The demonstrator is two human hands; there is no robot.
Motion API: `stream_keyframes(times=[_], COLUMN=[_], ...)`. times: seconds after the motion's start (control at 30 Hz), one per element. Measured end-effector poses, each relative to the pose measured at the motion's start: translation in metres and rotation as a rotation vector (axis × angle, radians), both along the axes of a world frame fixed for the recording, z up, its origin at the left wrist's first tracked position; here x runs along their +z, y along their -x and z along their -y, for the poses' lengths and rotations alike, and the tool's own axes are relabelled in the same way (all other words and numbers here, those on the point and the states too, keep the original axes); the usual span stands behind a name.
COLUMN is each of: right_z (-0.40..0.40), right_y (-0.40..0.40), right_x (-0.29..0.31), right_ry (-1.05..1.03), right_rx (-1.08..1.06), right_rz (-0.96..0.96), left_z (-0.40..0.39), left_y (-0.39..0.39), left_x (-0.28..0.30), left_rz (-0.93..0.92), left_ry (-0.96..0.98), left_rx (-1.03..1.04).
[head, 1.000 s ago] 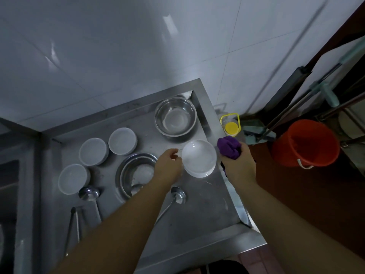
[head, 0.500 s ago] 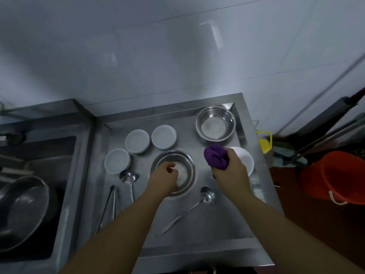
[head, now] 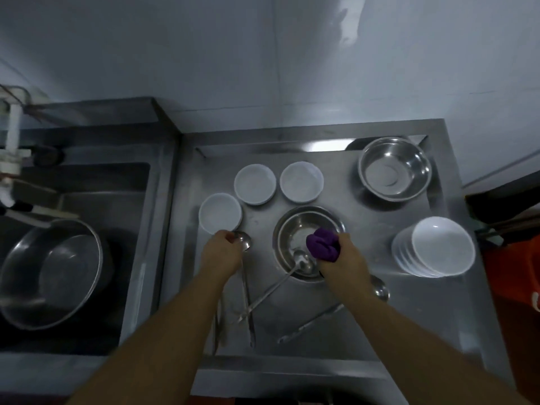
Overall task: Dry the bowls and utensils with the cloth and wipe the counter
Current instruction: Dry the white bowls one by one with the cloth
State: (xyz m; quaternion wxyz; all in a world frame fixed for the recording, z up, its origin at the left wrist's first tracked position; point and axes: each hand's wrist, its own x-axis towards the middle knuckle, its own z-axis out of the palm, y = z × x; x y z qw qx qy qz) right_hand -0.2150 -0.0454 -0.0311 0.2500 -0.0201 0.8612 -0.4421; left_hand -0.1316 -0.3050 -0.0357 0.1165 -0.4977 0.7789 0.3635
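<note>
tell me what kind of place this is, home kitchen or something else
Probably a commercial or canteen kitchen's washing-up area, though I can't be sure. It has an all-steel counter beside a deep steel sink, a stack of identical white bowls, and several long-handled ladles such as this one.

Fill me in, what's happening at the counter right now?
A person is drying dishes. The right hand grips a purple cloth over the steel bowl that holds a ladle. The left hand reaches to another ladle by three white bowls. A white stack sits on the right.
</note>
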Motion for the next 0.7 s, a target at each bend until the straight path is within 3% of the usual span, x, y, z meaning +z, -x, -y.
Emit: stream_keyframes(times=[0.23,0.5,0.7], right_z=[0.047,0.064,0.051], right_y=[-0.011,-0.023,-0.035], right_x=[-0.022,-0.043,-0.044], right_ry=[-0.029,-0.039,-0.031], right_rx=[0.026,-0.017,-0.044], right_rz=[0.048,0.077,0.117], left_z=[0.071,0.101,0.111], left_y=[0.000,0.009,0.011], left_x=[-0.039,-0.077,-0.070], left_rz=[0.082,0.023,-0.050], left_ry=[-0.040,-0.141,-0.208], left_rx=[0.155,0.341,0.484])
